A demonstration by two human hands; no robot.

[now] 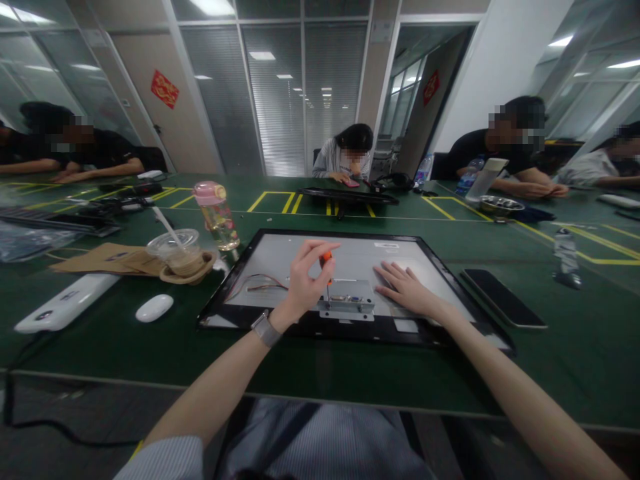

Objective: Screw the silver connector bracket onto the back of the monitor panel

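Pinching a screwdriver (327, 259) upright at the metal bracket (350, 307)'s left end, our left hand (304, 278) is nearer; our right hand (411, 288) lies spread flat.

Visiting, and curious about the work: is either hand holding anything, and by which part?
The left hand holds a screwdriver by its orange handle; the right hand holds nothing.

There's a big green table (575, 353), glass wall (215, 100) with blinds (275, 127) behind it, beige-ish door (137, 80), lights (263, 56) kinda glowing in the glass.
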